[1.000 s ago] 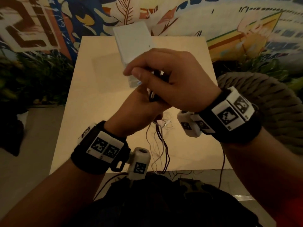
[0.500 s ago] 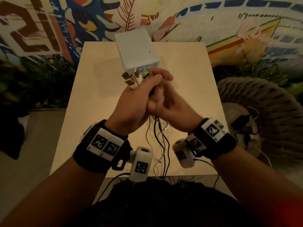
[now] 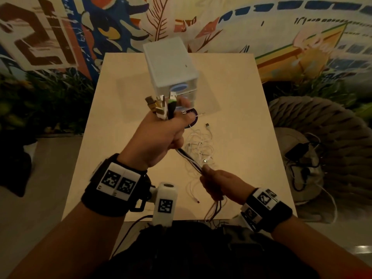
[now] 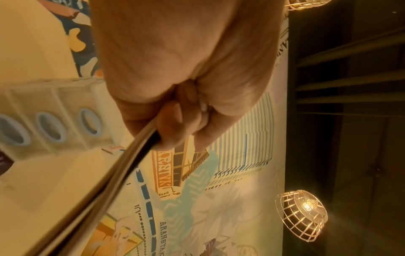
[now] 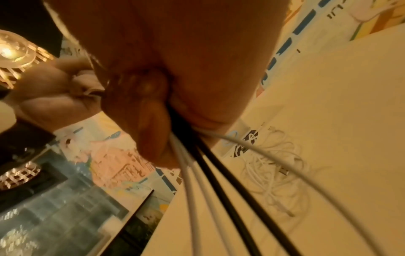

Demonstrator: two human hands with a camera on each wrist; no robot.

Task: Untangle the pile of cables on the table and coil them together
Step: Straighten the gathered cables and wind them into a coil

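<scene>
The left hand grips the cables just below their plugs while the right hand, nearer the body, pinches the bundle lower, which runs taut diagonally between them above the desk.

We see a dim room under warm, yellowish light. In the left wrist view a caged lamp glows with a starry flare, and another lamp glares at the right wrist view's edge. The pale worktop is the brightest surface from the head camera, carrying soft shadows. Both wrist views are soft and smeared close to the lens, and straight lines bow toward the frame edges.
</scene>
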